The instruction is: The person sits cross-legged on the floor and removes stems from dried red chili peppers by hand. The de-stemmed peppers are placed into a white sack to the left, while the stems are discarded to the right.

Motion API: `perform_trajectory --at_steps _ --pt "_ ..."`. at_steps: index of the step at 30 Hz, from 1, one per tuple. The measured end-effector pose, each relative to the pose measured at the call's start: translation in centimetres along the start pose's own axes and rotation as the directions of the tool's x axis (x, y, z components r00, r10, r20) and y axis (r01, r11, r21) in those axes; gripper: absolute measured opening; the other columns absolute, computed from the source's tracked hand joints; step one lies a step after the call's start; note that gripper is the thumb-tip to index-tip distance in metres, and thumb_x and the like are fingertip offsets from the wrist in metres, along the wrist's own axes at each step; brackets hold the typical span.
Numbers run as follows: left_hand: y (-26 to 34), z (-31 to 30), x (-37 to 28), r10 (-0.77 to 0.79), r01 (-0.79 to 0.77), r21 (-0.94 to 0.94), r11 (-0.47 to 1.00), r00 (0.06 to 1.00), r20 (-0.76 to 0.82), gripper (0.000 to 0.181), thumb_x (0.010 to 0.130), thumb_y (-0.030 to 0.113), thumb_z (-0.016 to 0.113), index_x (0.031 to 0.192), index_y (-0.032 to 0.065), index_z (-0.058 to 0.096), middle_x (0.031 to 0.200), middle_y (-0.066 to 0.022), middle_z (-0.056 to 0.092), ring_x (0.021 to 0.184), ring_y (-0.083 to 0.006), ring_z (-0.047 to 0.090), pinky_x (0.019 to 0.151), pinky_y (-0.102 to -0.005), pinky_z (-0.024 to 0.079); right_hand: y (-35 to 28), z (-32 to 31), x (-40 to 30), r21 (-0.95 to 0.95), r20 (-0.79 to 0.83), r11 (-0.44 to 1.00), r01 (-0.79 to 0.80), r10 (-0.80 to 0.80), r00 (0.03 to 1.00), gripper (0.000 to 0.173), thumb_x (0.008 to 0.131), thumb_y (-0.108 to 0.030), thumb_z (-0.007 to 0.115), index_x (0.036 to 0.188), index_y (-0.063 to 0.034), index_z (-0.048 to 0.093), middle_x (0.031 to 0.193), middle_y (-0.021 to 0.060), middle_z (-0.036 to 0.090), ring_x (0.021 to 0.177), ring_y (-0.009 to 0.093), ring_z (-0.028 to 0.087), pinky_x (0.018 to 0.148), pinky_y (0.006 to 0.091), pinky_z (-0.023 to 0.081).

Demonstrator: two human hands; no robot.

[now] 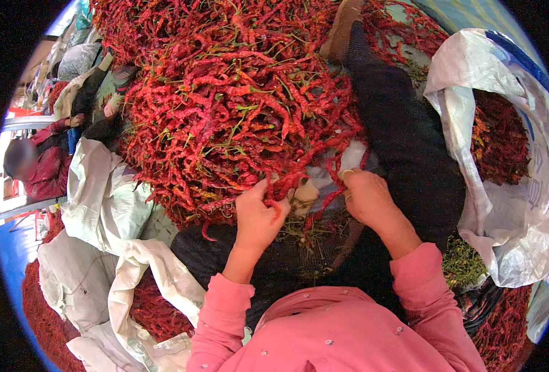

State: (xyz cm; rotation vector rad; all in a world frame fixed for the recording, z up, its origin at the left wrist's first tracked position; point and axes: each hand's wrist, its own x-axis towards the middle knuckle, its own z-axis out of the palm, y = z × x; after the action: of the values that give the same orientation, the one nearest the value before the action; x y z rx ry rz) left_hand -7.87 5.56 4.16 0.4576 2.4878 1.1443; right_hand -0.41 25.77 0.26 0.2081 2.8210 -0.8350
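Note:
A large heap of wrinkled red chili peppers [237, 107], many with green stems, lies in front of me between my legs. At the heap's near edge, my left hand [260, 216] grips several red chilies [274, 188], some sticking out between the fingers. My right hand [370, 197] is a short way to the right, its fingertips closed on a red chili [332, 201] that hangs down by the thumb. Beneath and between both hands, green stem scraps [314, 242] lie over my lap.
An open white woven sack [470, 200] with dark red chilies inside stands at my right. Green stems [463, 262] are piled beside it. More white sacks [100, 204] and a sack of red chilies [158, 307] are at my left. Another person [51, 172] sits further left.

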Motion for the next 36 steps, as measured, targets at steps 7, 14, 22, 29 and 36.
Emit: perform_trajectory --at_steps 7,14,22,29,36 --pt "-4.0 -0.3 -2.7 -0.062 0.014 -0.42 0.908 0.993 -0.101 0.027 0.073 -0.005 0.066 0.1 -0.0031 0.062 0.093 -0.0057 0.064 0.077 -0.0112 0.06 0.072 -0.0275 0.049 0.0 0.4 0.6 0.06 -0.124 0.991 -0.117 0.124 0.985 0.026 0.071 0.0 0.053 0.097 0.001 0.059 0.086 0.0235 0.059 0.085 0.041 0.057 0.075 0.047 0.045" --pt "-1.8 -1.0 -4.1 -0.401 0.394 -0.782 0.483 0.893 0.202 0.029 0.077 0.0 0.062 0.106 0.004 0.057 0.087 -0.0035 0.064 0.065 -0.0056 0.056 0.045 -0.0172 0.036 0.7 0.6 0.9 0.27 -0.394 0.936 0.226 -0.106 0.913 0.031 0.077 0.004 0.048 0.107 0.0024 0.056 0.089 0.0211 0.061 0.08 0.038 0.061 0.072 0.0411 0.049" --pt "-2.9 1.4 -6.9 -0.398 0.505 -0.835 0.217 0.827 0.397 0.032 0.076 -0.001 0.055 0.107 0.0049 0.054 0.086 -0.0071 0.063 0.055 -0.0084 0.053 0.036 -0.0175 0.03 -5.3 2.6 -2.9 0.636 -0.148 0.735 0.235 -0.182 0.972 0.026 0.081 -0.001 0.049 0.107 0.0034 0.055 0.079 0.0253 0.059 0.074 0.038 0.061 0.063 0.0401 0.047" --pt "-1.4 2.9 -7.7 -0.319 0.349 -0.859 0.374 0.918 0.234 0.031 0.08 0.006 0.062 0.11 0.0065 0.055 0.093 -0.0026 0.063 0.069 -0.0096 0.058 0.051 -0.0214 0.043 -7.4 1.7 -3.8 0.189 0.056 0.963 0.193 -0.206 0.977 0.018 0.085 -0.012 0.046 0.092 0.0034 0.053 0.084 0.0251 0.06 0.075 0.041 0.06 0.064 0.0459 0.048" --pt "-2.1 2.6 -7.0 -0.444 0.375 -0.887 0.27 0.866 0.232 0.015 0.082 0.009 0.063 0.095 0.0057 0.058 0.08 -0.0018 0.062 0.058 -0.0112 0.056 0.048 -0.0235 0.044 -6.5 3.4 -4.1 0.451 -0.182 0.808 0.378 -0.331 0.926 0.022 0.083 -0.013 0.052 0.099 0.0018 0.056 0.091 0.0212 0.06 0.072 0.039 0.061 0.064 0.0456 0.05"
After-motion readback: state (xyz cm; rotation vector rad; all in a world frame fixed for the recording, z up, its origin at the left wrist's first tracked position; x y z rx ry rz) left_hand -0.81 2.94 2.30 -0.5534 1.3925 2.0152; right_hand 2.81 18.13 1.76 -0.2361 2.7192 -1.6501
